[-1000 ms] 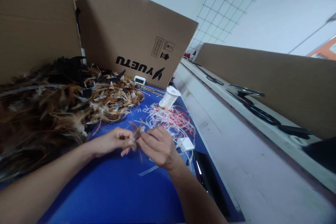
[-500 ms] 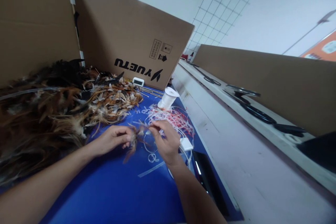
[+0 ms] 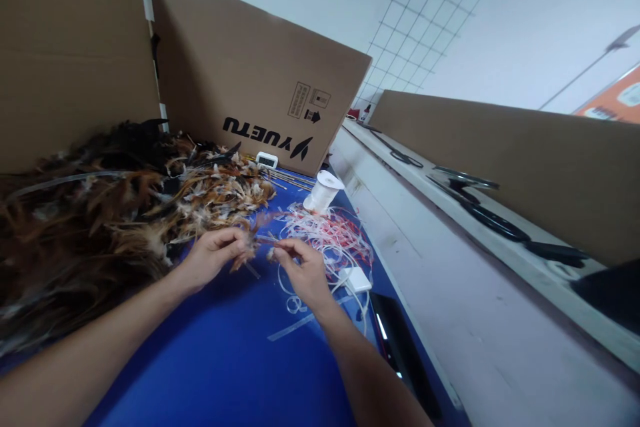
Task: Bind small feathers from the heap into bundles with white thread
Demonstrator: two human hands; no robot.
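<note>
Brown feathers (image 3: 243, 259), a small blurred bunch, stick out from the fingertips of my left hand (image 3: 210, 259), which is closed on them. My right hand (image 3: 306, 277) is closed in a pinch just to the right. Between the two hands stretches a thin brownish feather (image 3: 267, 240), its near end at my right fingertips with a bit of pale fluff below. Both hands are above the blue table top (image 3: 225, 360). A large heap of brown, black and cream feathers (image 3: 125, 213) lies left of my left hand.
A white spool (image 3: 324, 192) stands behind tangled white and red strips (image 3: 325, 233). A white box with cables (image 3: 356, 279) and a glossy black device (image 3: 400, 347) lie at right. Cardboard (image 3: 250, 67) walls the back. Scissors (image 3: 405, 157) lie on the ledge.
The feathers at my left hand have turned, with tips now pointing upward as well as down. My right hand has shifted slightly down, and the view has tilted a little.
</note>
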